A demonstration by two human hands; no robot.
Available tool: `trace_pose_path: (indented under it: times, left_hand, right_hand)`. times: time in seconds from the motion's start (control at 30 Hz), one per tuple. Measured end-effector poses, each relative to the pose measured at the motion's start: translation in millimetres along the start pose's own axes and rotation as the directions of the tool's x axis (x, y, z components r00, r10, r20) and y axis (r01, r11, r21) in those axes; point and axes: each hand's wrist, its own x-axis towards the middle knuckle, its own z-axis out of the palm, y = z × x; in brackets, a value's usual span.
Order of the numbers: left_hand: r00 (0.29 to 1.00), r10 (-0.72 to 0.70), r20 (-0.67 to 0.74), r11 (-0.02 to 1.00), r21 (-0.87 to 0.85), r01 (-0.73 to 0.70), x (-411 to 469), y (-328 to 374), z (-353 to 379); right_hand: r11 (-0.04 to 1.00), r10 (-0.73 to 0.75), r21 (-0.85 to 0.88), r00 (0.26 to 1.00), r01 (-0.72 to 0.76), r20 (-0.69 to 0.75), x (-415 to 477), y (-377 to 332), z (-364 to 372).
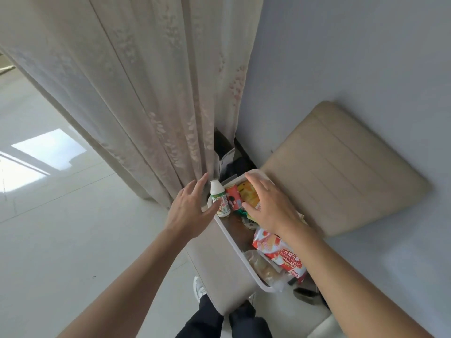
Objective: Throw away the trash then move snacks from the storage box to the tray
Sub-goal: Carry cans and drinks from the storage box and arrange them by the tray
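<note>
Both hands hover spread and empty over the white tray (234,242): left hand (192,211) just beside the upright bottle (220,203), nearer it; right hand (271,208) above the yellow snack packet (249,195).

Right hand (271,206) covers most of the yellow packet (247,195) at the far end of the white box (234,242); packet print unreadable. Small round lid (249,222) under the wrist partly hidden, label too small to read. Left hand (192,208) hides part of the milk bottle (220,200) label. Clear bag (262,265) at the box's near end blurred, contents unclear. Wafer packet (280,252) partly under the right forearm. Both forearms cut off by the bottom edge. Dark object (306,295) past the near corner unidentifiable.
</note>
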Motion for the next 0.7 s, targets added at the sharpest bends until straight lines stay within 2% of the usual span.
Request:
trace_pose_path:
  times: [0.17,0.37,0.7]
  left_hand:
    - [0.996,-0.071,0.045,0.991,-0.112,0.075,34,-25,42]
    - [0.996,-0.084,0.011,0.976,-0.200,0.085,73,-50,92]
    - [0.992,-0.110,-0.062,0.938,-0.337,0.083,106,-65,152]
  right_hand:
    - [0.997,0.043,0.058,0.998,-0.046,0.052,30,20,51]
    - [0.988,0.087,0.128,0.996,-0.086,0.000,59,52,113]
    - [0.988,0.032,0.148,0.999,-0.037,0.036,91,74,164]
